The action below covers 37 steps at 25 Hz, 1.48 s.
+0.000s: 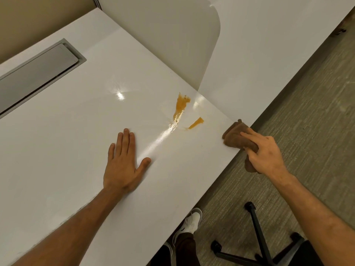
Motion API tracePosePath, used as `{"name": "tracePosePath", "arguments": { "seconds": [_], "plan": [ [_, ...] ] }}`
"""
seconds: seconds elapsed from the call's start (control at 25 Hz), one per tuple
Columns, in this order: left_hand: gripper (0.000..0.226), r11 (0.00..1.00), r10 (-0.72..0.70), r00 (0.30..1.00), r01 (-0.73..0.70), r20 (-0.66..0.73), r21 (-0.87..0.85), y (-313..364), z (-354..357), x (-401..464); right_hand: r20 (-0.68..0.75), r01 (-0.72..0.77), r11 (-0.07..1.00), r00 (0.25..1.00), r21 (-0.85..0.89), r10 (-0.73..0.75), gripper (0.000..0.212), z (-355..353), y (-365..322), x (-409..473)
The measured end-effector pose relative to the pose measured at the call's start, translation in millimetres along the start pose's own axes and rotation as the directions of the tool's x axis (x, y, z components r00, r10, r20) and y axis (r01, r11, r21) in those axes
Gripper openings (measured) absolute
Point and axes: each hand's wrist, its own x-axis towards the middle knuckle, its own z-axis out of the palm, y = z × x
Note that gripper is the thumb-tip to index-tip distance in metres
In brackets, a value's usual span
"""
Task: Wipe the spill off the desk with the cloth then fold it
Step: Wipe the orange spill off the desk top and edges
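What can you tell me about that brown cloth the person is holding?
The cloth is brown, soft-looking fabric, bunched into a loose roll. The right hand grips it, fingers over its top, one end showing below the hand. It sits at the desk edge, its front end on the white surface, apart from the orange spill.

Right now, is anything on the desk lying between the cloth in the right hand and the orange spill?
Nothing visible. The right hand holds the brown cloth at the desk edge; bare white surface runs from there to the spill. The left hand rests flat, off to the side.
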Motion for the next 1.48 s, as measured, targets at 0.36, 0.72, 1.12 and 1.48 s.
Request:
{"name": "tracePosePath", "arguments": {
  "seconds": [0.36, 0.72, 1.12, 1.48],
  "plan": [
    [0.090, 1.000, -0.006, 1.000, 0.006, 0.004, 0.007, 1, -1, 2, -0.144, 0.052, 0.980, 0.989, 0.191, -0.024, 0.043, 7, -65, 30],
    [0.090, 1.000, -0.014, 1.000, 0.014, 0.004, 0.006, 4, -2, 1, -0.199, -0.024, 0.997, 0.980, -0.068, 0.010, 0.055, 67, -78, 69],
    [0.089, 1.000, 0.000, 1.000, 0.000, -0.025, 0.000, 0, 4, 1, -0.190, 0.126, 0.988, 0.972, -0.085, -0.140, 0.051, 71, -78, 62],
    [0.089, 1.000, -0.003, 1.000, 0.003, -0.031, 0.003, -1, 4, 2, -0.106, 0.309, 0.951, 0.945, -0.031, -0.311, 0.053, 95, -112, -9]
  ]
}}
